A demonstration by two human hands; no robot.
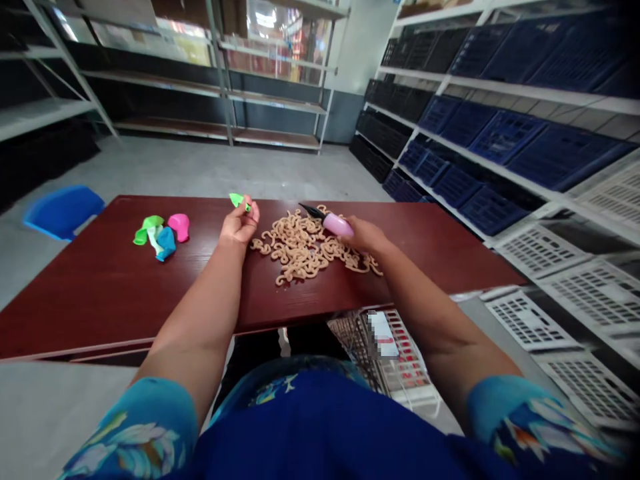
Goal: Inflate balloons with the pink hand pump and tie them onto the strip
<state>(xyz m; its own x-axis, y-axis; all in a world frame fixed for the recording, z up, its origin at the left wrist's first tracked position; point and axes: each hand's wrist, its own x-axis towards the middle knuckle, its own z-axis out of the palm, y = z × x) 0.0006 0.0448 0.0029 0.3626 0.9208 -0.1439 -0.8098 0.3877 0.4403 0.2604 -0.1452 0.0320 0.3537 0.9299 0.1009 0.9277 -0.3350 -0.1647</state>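
My left hand (pixel 241 223) is raised above the dark red table, its fingers pinched on a small bright green balloon (pixel 237 199) that looks limp. My right hand (pixel 361 233) is wrapped round a lilac bottle (pixel 338 225) with a long black pointed nozzle (pixel 312 211), which tilts up and to the left. Below and between both hands spreads a loose pile of beige curled pieces (pixel 300 247), partly hidden by the bottle and the right hand. Off to the left lie several limp balloons: green (pixel 153 221), white, blue (pixel 166 241) and pink (pixel 179 227).
The dark red table (pixel 200 293) stretches across in front of me. A blue chair (pixel 65 210) stands past its left end. Below the near edge is a white basket (pixel 410 360). Metal shelves (pixel 165 83) line the back; racks of blue crates (pixel 510 140) run along the right.
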